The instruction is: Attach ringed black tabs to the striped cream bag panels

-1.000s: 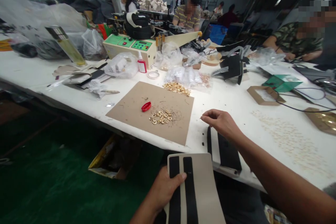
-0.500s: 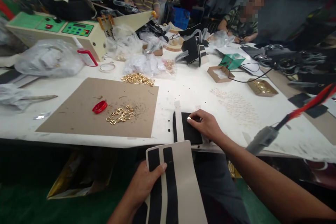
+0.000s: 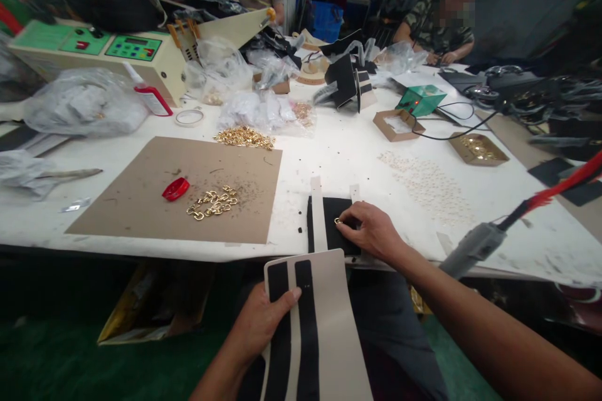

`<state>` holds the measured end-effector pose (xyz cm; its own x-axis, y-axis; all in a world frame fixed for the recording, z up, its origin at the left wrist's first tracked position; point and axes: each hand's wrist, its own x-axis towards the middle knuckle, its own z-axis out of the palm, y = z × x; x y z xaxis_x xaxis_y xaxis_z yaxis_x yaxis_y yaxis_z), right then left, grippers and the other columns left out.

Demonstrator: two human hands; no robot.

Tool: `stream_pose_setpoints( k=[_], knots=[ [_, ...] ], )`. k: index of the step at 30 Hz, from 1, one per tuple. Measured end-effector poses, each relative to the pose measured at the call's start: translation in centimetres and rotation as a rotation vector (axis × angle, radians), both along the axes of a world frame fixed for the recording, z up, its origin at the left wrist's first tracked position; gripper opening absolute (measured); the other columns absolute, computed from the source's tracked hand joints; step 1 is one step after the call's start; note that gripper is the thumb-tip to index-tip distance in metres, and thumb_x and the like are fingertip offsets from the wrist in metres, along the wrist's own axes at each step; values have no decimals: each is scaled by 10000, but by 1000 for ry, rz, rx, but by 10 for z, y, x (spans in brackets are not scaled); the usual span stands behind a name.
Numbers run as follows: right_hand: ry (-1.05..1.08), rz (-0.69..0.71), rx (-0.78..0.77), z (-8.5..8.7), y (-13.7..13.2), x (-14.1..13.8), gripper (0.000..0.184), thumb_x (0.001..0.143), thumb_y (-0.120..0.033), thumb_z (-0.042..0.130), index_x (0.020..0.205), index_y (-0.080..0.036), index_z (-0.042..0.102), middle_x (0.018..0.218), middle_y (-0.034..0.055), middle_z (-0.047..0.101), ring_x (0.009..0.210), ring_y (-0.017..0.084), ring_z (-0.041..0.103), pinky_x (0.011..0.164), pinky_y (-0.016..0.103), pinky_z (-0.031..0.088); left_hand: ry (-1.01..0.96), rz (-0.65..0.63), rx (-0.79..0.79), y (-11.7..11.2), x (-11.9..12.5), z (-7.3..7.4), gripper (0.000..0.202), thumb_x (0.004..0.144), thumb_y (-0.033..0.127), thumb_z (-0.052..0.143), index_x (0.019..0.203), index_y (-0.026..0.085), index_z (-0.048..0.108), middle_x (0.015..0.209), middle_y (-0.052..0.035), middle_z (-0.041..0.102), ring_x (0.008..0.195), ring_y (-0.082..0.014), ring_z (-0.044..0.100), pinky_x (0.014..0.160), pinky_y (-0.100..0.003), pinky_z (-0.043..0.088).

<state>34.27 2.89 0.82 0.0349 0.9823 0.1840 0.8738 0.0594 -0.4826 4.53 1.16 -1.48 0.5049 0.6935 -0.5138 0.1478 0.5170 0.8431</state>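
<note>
Panel (image 3: 333, 319) being gripped in left hand (image 3: 263, 322); right hand (image 3: 374, 230) pinching gold piece (image 3: 337, 221) over black pad (image 3: 337, 205); light fingertip hold probably suiting its small size.

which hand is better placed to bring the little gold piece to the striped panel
Probably the right hand: its fingers pinch the small shiny gold metal piece, whereas the left hand is occupied gripping the flat beige panel with black stripes.
</note>
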Motion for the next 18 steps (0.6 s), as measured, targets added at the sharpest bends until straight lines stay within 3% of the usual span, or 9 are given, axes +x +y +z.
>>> stream_pose_setpoints(
  k=[10,18],
  knots=[
    [48,-118,-205,6,4,0,98,863,-362,745,835,-270,763,856,-1,738,763,202,660,672,322,443,-12,-9,-18,1,-3,-5,533,867,501,772,1231,115,724,1137,-124,790,1046,-346,749,883,-405,615],
    [111,-158,-254,8,7,-1,79,830,-334,775,820,-258,756,815,-10,730,738,189,647,656,313,442,1,-25,-4,4,-4,-8,485,881,490,759,1187,114,740,1104,-111,799,1025,-337,755,855,-376,620]
  ],
)
